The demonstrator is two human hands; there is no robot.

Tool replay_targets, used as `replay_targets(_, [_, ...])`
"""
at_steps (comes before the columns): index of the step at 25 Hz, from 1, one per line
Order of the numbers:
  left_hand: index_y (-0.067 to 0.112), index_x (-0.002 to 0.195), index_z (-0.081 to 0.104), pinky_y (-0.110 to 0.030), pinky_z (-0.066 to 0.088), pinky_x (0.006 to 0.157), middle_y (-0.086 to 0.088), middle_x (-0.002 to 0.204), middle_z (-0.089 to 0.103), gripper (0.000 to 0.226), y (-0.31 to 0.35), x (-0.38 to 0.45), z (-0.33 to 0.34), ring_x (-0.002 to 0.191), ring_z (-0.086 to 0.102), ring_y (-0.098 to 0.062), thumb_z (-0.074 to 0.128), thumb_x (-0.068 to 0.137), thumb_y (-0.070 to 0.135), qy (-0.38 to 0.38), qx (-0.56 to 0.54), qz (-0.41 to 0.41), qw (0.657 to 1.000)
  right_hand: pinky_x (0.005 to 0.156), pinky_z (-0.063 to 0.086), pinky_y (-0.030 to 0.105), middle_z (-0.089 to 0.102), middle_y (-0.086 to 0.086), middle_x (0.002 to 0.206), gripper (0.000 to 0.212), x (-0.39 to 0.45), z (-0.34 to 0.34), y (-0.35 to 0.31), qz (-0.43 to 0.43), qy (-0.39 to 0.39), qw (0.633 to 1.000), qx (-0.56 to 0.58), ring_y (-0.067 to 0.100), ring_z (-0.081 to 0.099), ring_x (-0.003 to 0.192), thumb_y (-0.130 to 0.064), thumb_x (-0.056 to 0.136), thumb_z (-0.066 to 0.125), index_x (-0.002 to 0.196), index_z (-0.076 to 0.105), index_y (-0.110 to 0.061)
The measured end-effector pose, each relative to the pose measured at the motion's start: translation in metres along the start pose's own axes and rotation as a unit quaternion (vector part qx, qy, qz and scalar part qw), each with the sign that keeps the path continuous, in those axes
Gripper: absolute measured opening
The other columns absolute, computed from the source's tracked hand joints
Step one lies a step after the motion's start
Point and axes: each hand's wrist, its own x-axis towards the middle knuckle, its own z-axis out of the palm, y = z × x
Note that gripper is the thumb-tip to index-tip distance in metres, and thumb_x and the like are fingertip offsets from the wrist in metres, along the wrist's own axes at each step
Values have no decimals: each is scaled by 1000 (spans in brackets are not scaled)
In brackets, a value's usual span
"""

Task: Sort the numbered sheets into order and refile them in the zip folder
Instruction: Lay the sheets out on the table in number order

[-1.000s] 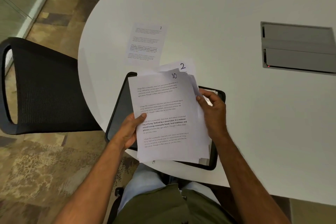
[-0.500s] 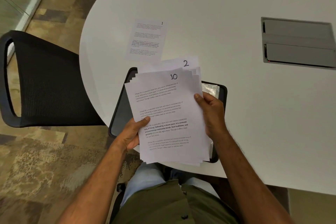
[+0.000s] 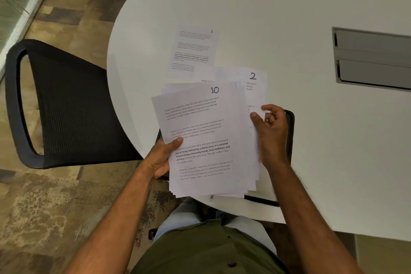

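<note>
A fanned stack of printed sheets (image 3: 206,140) is held over the table's near edge, with the sheet numbered 10 on top. My left hand (image 3: 163,157) grips the stack's left edge, thumb on the top page. My right hand (image 3: 270,131) pinches the right edge of the sheet numbered 2 (image 3: 255,82), which sticks out behind the stack to the upper right. The sheet numbered 1 (image 3: 193,51) lies flat on the table beyond. The black zip folder (image 3: 290,131) lies under the stack, mostly hidden; its zip pull (image 3: 211,197) shows below the papers.
The round white table (image 3: 266,18) has a grey cable hatch (image 3: 373,58) set in at the right. A black mesh chair (image 3: 66,104) stands to the left of the table over patterned carpet. My lap is below the table edge.
The stack has risen and shifted slightly away from me. Sheet 2 has slid out further to the upper right as my right hand moved up along its edge and pinched it.
</note>
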Motion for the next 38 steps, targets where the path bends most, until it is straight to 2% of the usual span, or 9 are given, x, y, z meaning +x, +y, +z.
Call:
replay_targets(2, [6,150,44,-60,53,97,-26,142,58,54,8,6,-10,129,58,-45,57,98,1,-8,4,0,1000,69,55,25,74,-6,82,40,2,9,-3,1,-16,1000,5,12,70,76,-7,92,74,124,52,-18])
replay_targets(5, [5,150,43,-61,52,99,-26,141,59,52,14,11,-22,129,57,-45,56,100,1,-8,27,-12,1000,67,57,22,79,1,96,41,2,18,-7,2,-49,999,-20,15,76,84,-11,96,70,131,49,-17])
replay_targets(9, [3,146,48,-64,49,101,-26,140,60,86,19,13,-28,129,58,-46,91,73,21,-9,55,-27,998,65,56,20,80,-2,94,24,2,22,-6,-14,-73,995,-69,13,76,82,-16,102,61,124,52,-19])
replay_targets(14, [7,127,63,-59,51,101,-26,132,65,28,21,22,-26,118,64,-43,62,99,10,38,113,14,993,66,58,23,78,0,103,11,8,25,6,-12,-10,998,-65,14,77,85,-16,104,58,113,58,-23])
replay_targets(20, [4,131,61,-60,51,100,-24,130,67,32,31,29,-37,122,62,-45,58,100,8,50,106,2,993,64,53,16,72,-8,91,12,31,6,19,-21,123,990,-68,-3,67,70,-23,99,68,105,63,-14])
replay_targets(26, [8,126,64,-55,56,96,-23,131,67,29,37,37,-44,118,66,-41,59,98,9,67,98,-20,993,77,53,30,69,-6,86,18,62,-12,40,34,174,983,-50,8,61,74,-34,92,72,82,66,-20])
replay_targets(30, [7,127,65,-52,59,92,-22,127,69,33,44,49,-44,117,66,-40,63,94,11,79,91,-32,992,82,56,20,72,-13,101,6,68,-2,41,36,116,991,-54,2,69,88,-25,99,67,104,66,-21])
replay_targets(34, [11,123,66,-52,57,93,-20,126,70,34,57,66,-43,113,68,-37,66,89,14,84,85,-36,992,83,55,19,72,-11,116,36,83,6,53,83,48,993,-67,6,69,105,-4,96,60,129,60,-18])
replay_targets(38, [12,127,64,-53,57,94,-20,128,69,32,70,88,-46,115,68,-37,62,95,12,92,93,-39,991,79,55,18,72,-4,115,41,115,13,57,74,85,989,-97,12,70,101,-7,94,61,133,56,-19])
